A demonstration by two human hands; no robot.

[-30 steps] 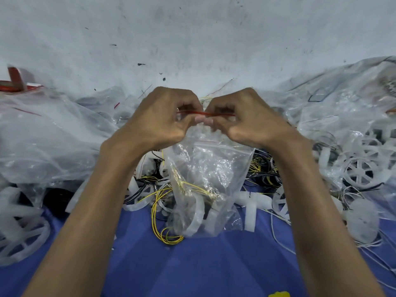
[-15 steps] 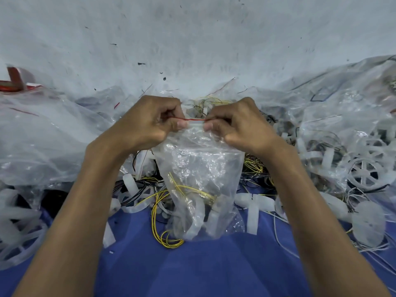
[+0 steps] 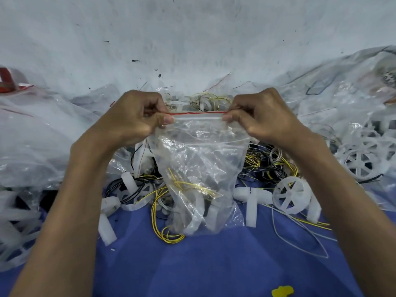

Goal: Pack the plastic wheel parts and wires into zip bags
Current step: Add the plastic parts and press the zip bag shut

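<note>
Both hands have slid apart along the red-edged zip seal (image 3: 197,113), from its middle out to its corners.

The left hand (image 3: 132,118) and right hand (image 3: 261,116) each pinch a top corner of the clear plastic zip bag (image 3: 199,151). It hangs over the blue cloth (image 3: 214,264) with white plastic wheel parts (image 3: 198,211) and yellow wires (image 3: 192,185) inside. Sealing looks nearly done, and setting the bag aside seems next. Whether the seal is fully closed is hard to tell.

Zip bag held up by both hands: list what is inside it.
Inside the zip bag: yellow wires and white plastic wheel parts at the bottom. Crinkled plastic blurs the exact count.
</note>
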